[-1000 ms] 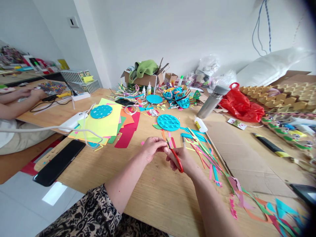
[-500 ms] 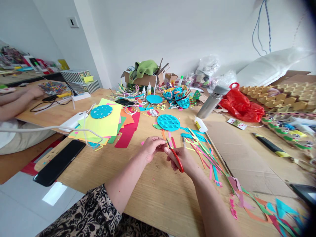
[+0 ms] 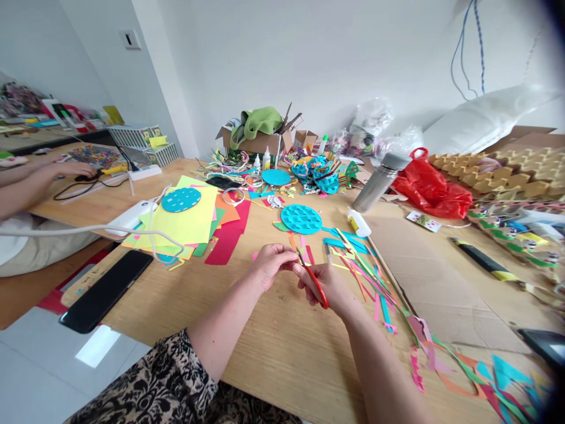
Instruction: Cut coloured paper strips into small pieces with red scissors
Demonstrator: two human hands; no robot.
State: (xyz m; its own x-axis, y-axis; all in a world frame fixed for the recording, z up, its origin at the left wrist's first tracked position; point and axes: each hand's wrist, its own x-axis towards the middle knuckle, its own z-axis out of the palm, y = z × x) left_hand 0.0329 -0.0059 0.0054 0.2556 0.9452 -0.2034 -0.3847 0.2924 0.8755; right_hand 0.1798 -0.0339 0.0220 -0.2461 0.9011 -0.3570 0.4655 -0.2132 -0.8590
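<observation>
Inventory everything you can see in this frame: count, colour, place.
scissors: one, red-handled, centre
paper strips: many, multicoloured, right
discs: three, turquoise, left and centre
paper sheets: several, multicoloured, left
phone: one, black, front left
flask: one, silver, back right
bag: one, red, beside flask
cardboard sheet: one, brown, right
bottles: at least three, white, back and right
egg trays: several, tan, right
craft pieces: uncountable, multicoloured, back centre
co-worker: one, beige clothing, left
left hand: one, bare, by scissors
right hand: one, bare, holding scissors

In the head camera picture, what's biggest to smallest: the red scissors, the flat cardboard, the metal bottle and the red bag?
1. Flat cardboard
2. Red bag
3. Metal bottle
4. Red scissors, partly hidden by the right hand
</observation>
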